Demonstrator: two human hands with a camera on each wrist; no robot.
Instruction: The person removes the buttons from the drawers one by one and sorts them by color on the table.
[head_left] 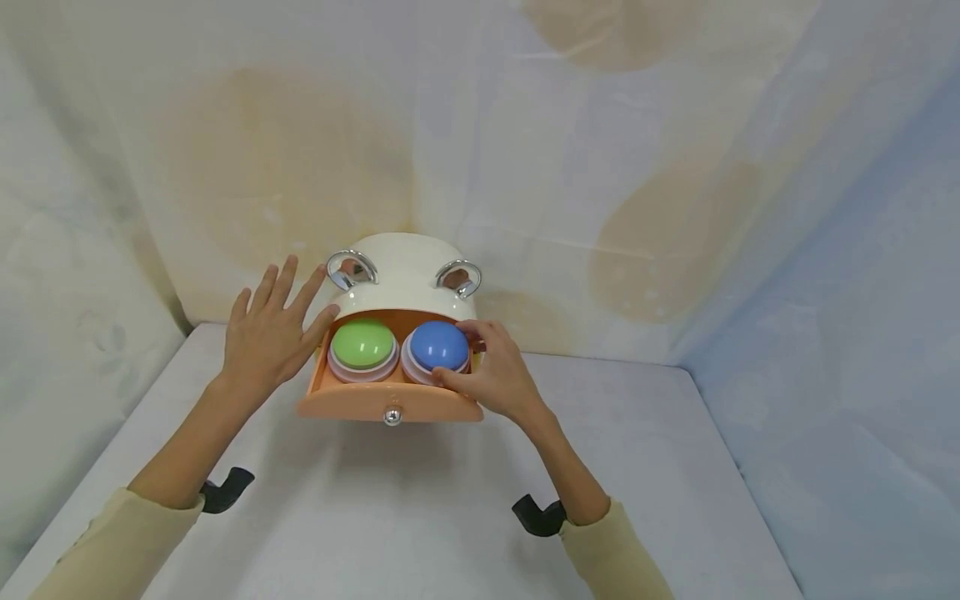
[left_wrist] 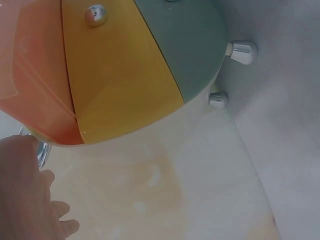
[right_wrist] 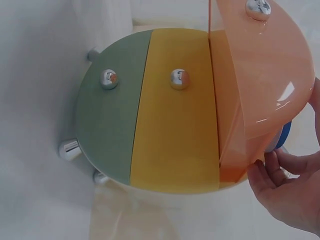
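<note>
Your left hand (head_left: 268, 337) was open, with the fingers straight and spread, and it rested flat against the left side of the cream round drawer box (head_left: 405, 275), near its left chrome ring handle (head_left: 351, 268). Your right hand (head_left: 497, 377) was curled around the blue dome container (head_left: 438, 346), with the thumb at its front edge and the fingers over its far side. This container sat in the right half of the orange top drawer (head_left: 352, 402), which stood pulled out toward you, at 6 o'clock from the box. The green dome container (head_left: 363, 345) lay just beside the blue one, at its 9 o'clock. In the right wrist view, the yellow drawer (right_wrist: 172, 125) and the green drawer (right_wrist: 107, 125) below were closed.
</note>
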